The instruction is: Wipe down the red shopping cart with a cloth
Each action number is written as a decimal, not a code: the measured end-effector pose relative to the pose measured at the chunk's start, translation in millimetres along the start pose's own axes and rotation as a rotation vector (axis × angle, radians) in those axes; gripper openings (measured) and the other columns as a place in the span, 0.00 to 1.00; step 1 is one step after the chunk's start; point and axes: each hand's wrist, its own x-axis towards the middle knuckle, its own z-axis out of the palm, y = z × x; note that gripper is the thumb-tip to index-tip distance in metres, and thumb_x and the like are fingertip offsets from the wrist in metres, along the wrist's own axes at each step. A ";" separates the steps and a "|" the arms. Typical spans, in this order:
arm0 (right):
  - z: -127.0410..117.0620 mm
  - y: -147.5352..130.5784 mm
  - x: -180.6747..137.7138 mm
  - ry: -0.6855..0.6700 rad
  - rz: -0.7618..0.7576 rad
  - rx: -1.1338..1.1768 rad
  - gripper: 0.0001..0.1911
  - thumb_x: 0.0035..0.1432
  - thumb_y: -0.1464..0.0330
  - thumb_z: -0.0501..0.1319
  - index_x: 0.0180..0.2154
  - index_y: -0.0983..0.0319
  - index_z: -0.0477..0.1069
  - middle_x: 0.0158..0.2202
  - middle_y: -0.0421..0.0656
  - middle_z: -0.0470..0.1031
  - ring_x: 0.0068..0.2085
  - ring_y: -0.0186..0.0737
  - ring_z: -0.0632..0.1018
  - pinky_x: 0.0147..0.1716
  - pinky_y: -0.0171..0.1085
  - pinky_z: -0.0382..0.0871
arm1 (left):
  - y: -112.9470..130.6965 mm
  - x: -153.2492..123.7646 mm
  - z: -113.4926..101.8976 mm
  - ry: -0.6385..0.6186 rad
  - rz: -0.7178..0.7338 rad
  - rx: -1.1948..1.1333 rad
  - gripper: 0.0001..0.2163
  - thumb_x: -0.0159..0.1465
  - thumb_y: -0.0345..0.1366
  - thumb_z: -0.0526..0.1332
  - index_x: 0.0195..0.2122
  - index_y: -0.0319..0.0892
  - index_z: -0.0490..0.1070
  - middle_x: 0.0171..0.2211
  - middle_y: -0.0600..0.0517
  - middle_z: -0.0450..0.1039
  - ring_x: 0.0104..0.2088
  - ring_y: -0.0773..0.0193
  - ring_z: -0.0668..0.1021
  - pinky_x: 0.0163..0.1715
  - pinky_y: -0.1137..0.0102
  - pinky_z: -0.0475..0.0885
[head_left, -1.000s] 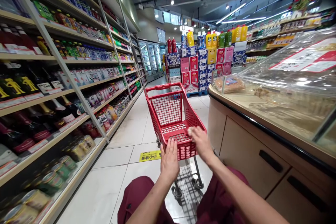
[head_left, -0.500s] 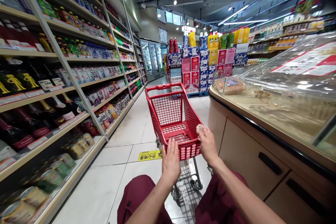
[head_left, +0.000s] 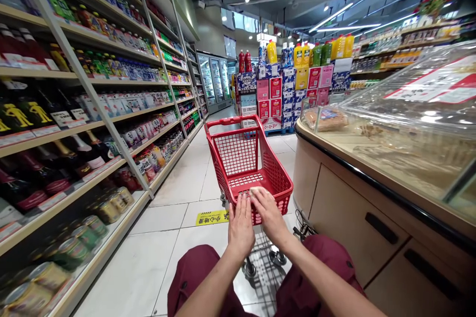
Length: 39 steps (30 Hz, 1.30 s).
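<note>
A small red shopping cart (head_left: 273, 171) stands in the aisle right in front of me, and its basket looks bare. My left hand (head_left: 241, 225) lies flat on the cart's near rim with the fingers stretched out. Beside it, my right hand (head_left: 268, 212) is closed over a small pale cloth (head_left: 256, 190) and presses it on the same near rim. Both forearms reach forward over my dark red trousers (head_left: 201, 277).
Long shelves of bottles and cans (head_left: 74, 124) line the left side. A beige counter with a clear food case (head_left: 372, 158) runs along the right, close to the cart. Stacked boxes with bottles on top (head_left: 293, 89) stand ahead. A yellow floor sticker (head_left: 212, 218) lies by the cart.
My right hand has slid with the pale cloth from the cart's right rim to the near rim, next to my left hand. The left hand has stayed put.
</note>
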 end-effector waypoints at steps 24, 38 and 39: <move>-3.6 2.7 4.5 -0.027 0.030 0.004 0.27 0.56 0.80 0.43 0.56 0.58 0.59 0.57 0.45 0.61 0.62 0.41 0.52 0.55 0.50 0.56 | -4.3 0.8 -3.7 0.008 0.034 0.005 0.30 0.55 0.28 0.49 0.61 0.36 0.46 0.62 0.47 0.45 0.63 0.58 0.47 0.59 0.53 0.47; -10.8 8.1 0.6 0.023 0.102 -0.049 0.28 0.58 0.79 0.44 0.59 0.60 0.51 0.60 0.47 0.56 0.62 0.41 0.51 0.57 0.50 0.54 | -27.3 3.0 -0.9 0.076 0.036 0.009 0.31 0.54 0.26 0.49 0.61 0.35 0.47 0.62 0.45 0.47 0.62 0.57 0.48 0.59 0.52 0.46; -12.7 12.3 0.5 0.052 0.170 -0.062 0.28 0.58 0.79 0.44 0.59 0.61 0.51 0.60 0.48 0.55 0.62 0.42 0.50 0.56 0.51 0.54 | -29.6 4.5 -2.5 0.058 0.028 0.008 0.31 0.54 0.26 0.49 0.60 0.35 0.48 0.62 0.45 0.48 0.62 0.58 0.49 0.59 0.52 0.46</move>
